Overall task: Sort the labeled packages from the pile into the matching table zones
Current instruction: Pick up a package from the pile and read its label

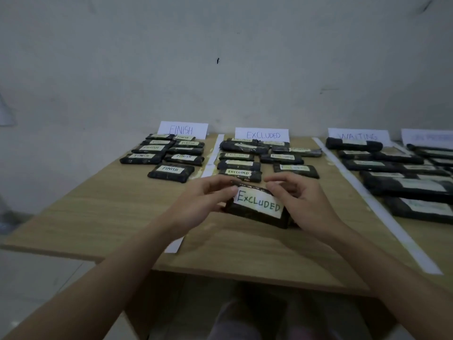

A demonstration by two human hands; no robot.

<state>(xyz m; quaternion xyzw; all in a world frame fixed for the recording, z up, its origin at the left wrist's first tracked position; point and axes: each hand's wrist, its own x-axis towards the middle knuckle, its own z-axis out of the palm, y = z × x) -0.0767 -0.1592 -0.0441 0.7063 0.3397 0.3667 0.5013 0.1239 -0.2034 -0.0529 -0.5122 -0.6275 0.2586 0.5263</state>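
A black package labelled EXCLUDED [257, 204] is held between both hands just above the wooden table [117, 207], near its front middle. My left hand [201, 202] grips its left end and my right hand [299, 200] grips its right end. Behind it lies the zone under the EXCLUDED sign [262, 134], holding several black packages [239, 165]. To the left, the FINISH sign [182, 130] stands over several FINISH packages [170, 171]. To the right, the WAITING sign [358, 136] stands over several more packages [404, 185].
White tape strips [377, 207] divide the table into zones. A fourth sign [427, 137], unreadable, stands at the far right edge with more packages below it. A grey wall rises right behind the table. My knees show under the table's front edge.
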